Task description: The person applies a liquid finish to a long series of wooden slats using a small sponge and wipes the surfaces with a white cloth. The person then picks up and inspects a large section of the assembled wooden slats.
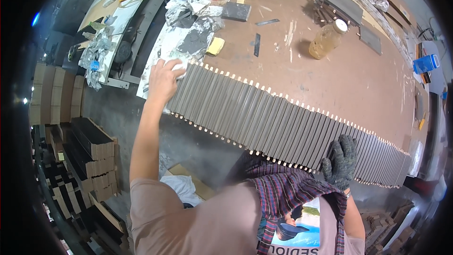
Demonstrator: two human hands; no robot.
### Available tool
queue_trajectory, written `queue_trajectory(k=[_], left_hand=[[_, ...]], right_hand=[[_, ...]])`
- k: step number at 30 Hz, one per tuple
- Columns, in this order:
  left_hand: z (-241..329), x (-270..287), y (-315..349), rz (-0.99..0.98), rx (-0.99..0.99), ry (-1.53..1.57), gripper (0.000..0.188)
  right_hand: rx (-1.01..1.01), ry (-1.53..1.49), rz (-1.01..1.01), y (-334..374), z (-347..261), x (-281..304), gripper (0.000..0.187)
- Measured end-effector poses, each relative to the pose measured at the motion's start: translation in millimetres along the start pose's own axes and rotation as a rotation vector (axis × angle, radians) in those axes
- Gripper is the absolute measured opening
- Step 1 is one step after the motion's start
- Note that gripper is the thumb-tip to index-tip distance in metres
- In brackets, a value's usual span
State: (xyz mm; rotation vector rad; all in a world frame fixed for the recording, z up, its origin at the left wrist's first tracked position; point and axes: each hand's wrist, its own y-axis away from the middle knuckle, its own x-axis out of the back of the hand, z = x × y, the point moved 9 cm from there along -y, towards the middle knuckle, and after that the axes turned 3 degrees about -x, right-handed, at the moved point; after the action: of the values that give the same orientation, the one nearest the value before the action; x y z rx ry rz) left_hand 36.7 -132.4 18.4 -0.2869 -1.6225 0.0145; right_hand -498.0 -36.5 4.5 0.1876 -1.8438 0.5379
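Observation:
A long row of dark grey strips with pale wooden ends [264,113] lies side by side along the near edge of the table, slanting from upper left to lower right. Bare, my left hand [163,79] is closed on a crumpled white cloth [178,67] at the row's left end. My right hand [341,161] wears a dark grey knitted glove. It rests flat on the strips right of the middle, fingers stretched out. Beyond the left hand are a yellow sponge [215,46] and a grey-smeared sheet of plastic [193,42].
On the brown tabletop [278,33] stands a jar of yellowish liquid [325,41] with a white cap. Dark flat scrapers [256,45] and a dark block [236,12] lie farther left. Grey panels [337,7] sit at the far right. Stacked boards [94,151] stand on the floor at left.

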Motion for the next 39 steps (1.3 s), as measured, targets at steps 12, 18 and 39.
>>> queue_trajectory(k=[12,18,39], left_hand=[[-1.2,7.9,34.3,-0.041,0.012,0.074,0.034],[10.7,44.0,45.6,-0.133,0.06,0.029,0.032],[43.3,6.4,24.0,-0.1,0.089,0.049,0.039]], right_hand=[[0.017,0.001,-0.015,-0.5,-1.2,-1.3,0.054],[0.014,0.005,-0.026,-1.3,-2.5,0.3,0.054],[0.025,-0.005,-0.018,1.1,-1.5,-0.7,0.055]])
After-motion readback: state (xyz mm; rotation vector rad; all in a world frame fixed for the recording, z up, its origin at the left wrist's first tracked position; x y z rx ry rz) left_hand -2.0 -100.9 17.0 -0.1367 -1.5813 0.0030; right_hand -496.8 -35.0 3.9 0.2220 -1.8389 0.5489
